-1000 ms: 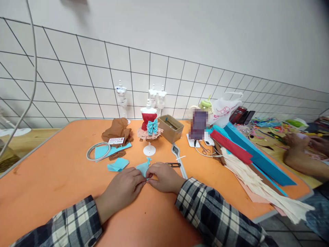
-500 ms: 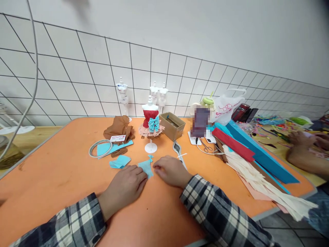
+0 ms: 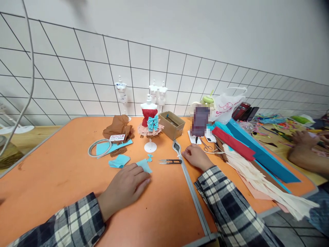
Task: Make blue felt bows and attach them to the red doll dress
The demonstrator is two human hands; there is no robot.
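My left hand (image 3: 128, 181) lies on the orange table, fingers flat over the edge of a small light-blue fabric piece (image 3: 144, 166). A tiny light-blue bow (image 3: 149, 157) sits just beyond that piece. My right hand (image 3: 197, 156) has its fingers bent together at the end of a thin white strip (image 3: 179, 155), which crosses the grey table seam. Black-handled thread snips (image 3: 171, 161) lie between my hands. Behind them stands a small mannequin (image 3: 149, 103) in a red top and pink ruffled skirt, with a larger blue bow (image 3: 153, 122) at its waist.
On the left are a tape roll (image 3: 90, 148), brown fabric (image 3: 117, 126) and another blue scrap (image 3: 119, 161). A cardboard box (image 3: 174, 128) stands behind. Scissors (image 3: 206, 146), a pixelated dark object (image 3: 200, 120) and fabric strips (image 3: 233, 144) lie right. A co-worker's arm (image 3: 303, 151) is at far right.
My right hand has moved right and away from the small blue bow to the white strip, uncovering the thread snips. My left hand stays on the blue piece, which has shifted slightly left.
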